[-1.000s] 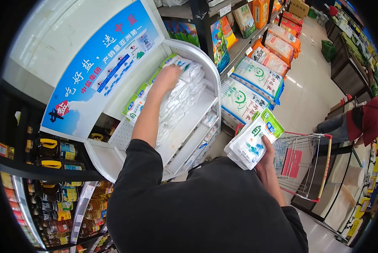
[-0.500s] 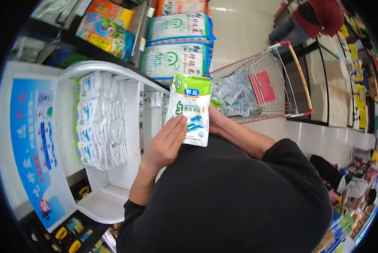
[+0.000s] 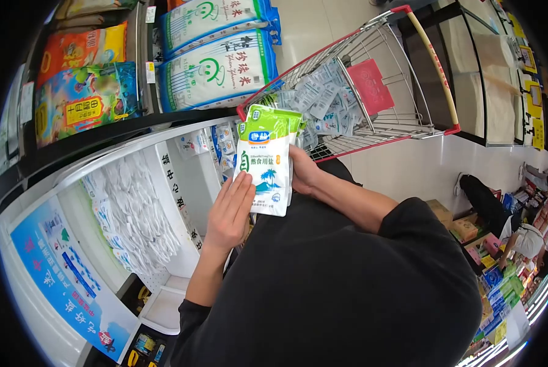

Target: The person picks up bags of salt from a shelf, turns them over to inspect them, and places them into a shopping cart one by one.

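Note:
A small stack of white and green salt packets is held upright in front of my chest, the front one showing a palm-tree print. The fingers of my left hand lie along the front packet's lower left side, pressing on it. My right hand grips the stack's right edge, its fingers partly hidden behind the packets. At the left, many similar salt packets stand in rows inside a white display shelf.
A shopping cart holding many small packets stands ahead to the right. Large rice bags and colourful bags fill the shelf beyond the display. A crouching person is at far right, near boxed goods.
My view has shifted, and the cart and rice bags appear nearer. The packets have moved slightly left and fanned, showing more than one. A person in red has left the view.

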Tool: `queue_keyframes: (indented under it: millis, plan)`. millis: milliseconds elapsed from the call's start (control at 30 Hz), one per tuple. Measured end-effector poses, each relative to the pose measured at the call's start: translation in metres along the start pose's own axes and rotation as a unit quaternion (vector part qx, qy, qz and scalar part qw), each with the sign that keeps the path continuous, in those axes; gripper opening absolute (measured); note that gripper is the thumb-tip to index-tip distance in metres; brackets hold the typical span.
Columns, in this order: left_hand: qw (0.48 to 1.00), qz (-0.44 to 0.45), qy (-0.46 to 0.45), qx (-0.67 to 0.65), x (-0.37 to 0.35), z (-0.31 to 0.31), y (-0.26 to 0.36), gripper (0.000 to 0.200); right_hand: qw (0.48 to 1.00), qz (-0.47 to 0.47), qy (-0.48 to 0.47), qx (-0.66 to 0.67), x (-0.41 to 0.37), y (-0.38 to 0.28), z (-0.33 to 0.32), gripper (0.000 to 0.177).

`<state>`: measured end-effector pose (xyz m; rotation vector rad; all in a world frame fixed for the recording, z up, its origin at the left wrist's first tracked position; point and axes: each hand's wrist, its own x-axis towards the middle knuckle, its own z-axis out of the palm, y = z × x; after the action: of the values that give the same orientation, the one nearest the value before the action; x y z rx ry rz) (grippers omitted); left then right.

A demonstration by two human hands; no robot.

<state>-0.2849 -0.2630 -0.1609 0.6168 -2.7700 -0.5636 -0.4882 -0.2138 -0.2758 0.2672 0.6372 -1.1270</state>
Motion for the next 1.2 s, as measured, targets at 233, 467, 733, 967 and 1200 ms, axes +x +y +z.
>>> queue_keyframes:
  millis: [233, 467, 733, 967, 1200]
  plan:
    - [0.998, 0.005, -0.039, 0.053, 0.061, 0.034, -0.006, 0.038, 0.997, -0.057, -0.037, -0.023, 0.009, -0.063, -0.037, 0.062]
    - [0.994, -0.079, -0.068, 0.020, 0.075, 0.138, -0.037, 0.049, 0.999, -0.022, -0.010, -0.042, 0.104, -0.098, -0.154, 0.051]
    - [0.866, -0.476, -0.106, -0.108, -0.123, 0.213, 0.022, 0.048, 0.952, -0.038, 0.275, -0.130, 0.199, -0.106, -0.344, 0.051]
    - [0.577, -0.759, -0.162, -0.254, -0.283, 0.261, 0.140, 0.043, 0.885, -0.019, 0.382, -0.267, 0.268, -0.095, -0.417, 0.059]
    - [0.539, -0.747, -0.184, -0.343, -0.295, 0.281, 0.155, 0.039, 0.871, -0.022, 0.323, -0.370, 0.321, -0.119, -0.349, 0.053]
